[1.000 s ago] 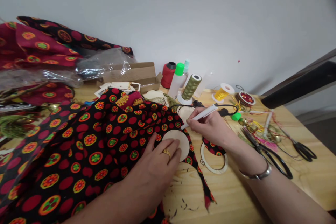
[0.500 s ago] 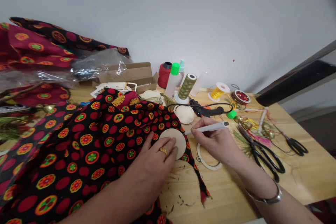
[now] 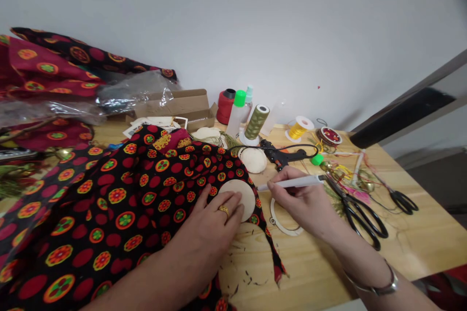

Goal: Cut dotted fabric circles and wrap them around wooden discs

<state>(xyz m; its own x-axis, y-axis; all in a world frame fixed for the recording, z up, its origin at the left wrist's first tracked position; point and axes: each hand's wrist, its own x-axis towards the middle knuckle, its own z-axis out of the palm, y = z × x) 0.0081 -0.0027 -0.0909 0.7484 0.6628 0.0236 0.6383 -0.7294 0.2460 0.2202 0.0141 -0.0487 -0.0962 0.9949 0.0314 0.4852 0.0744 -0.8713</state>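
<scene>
- while the left hand (image 3: 215,218) lies flat, its thumb spread apart from the other fingers and nothing clamped in it, its fingertips rest on the pale disc (image 3: 248,194), which lies on the patterned cloth (image 3: 120,197) near that cloth's right edge.
- right of the disc, the right hand (image 3: 306,206) is closed on a white pen (image 3: 299,181), pinched near its writing end; whether the tip touches the cloth cannot be told.
- pen, handling: probably light, stiff and smooth, best gripped low on the barrel, just behind the tip.
- pen, direction: the tip points left, towards the disc's rim; the long axis runs sideways, the back end slightly raised in view.
- disc, handling: seemingly thin, light and fairly stiff, apt to slide on the fabric; best pressed from above or lifted by its rim. being round, it has no long axis.
- cloth: soft and limp by its folds, best held taut beside the disc; a narrow strip trails from the disc's right side towards the wearer, over the bench (image 3: 317,272).
- right of the disc, beyond that strip: a pale ring (image 3: 286,229), partly covered by the right hand; farther right, black scissors (image 3: 359,211).
</scene>
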